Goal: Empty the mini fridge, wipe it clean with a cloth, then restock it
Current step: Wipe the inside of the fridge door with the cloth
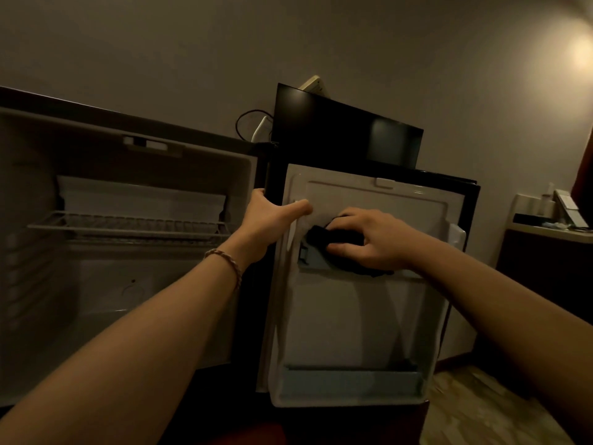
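- Head view: the mini fridge (pixel 128 220) stands open on the left, its cavity dim, with a wire shelf (pixel 128 224) across the upper part and nothing visible on it.
- The fridge door (pixel 362 316) is swung out to the right of the cavity, its pale inner liner facing the camera; a bluish rack (pixel 353 382) runs along the bottom of the liner.
- The left hand (pixel 272 220) grips the hinge-side edge of the door near its top, the fingers wrapped round the dark edge and the thumb lying flat on the liner. A braided bracelet (pixel 226 261) sits on that wrist.
- The right hand (pixel 369 239) presses a dark cloth (pixel 333 239) against the upper rack of the door, fingers curled over the cloth and thumb beneath it; part of the cloth hangs below the hand.
- Far behind the door, a black panel (pixel 346 133) leans against the wall, with a cable (pixel 250 123) just to its left.
- At the far right stands a dark cabinet (pixel 545 268) with small items on top, too dim to identify.
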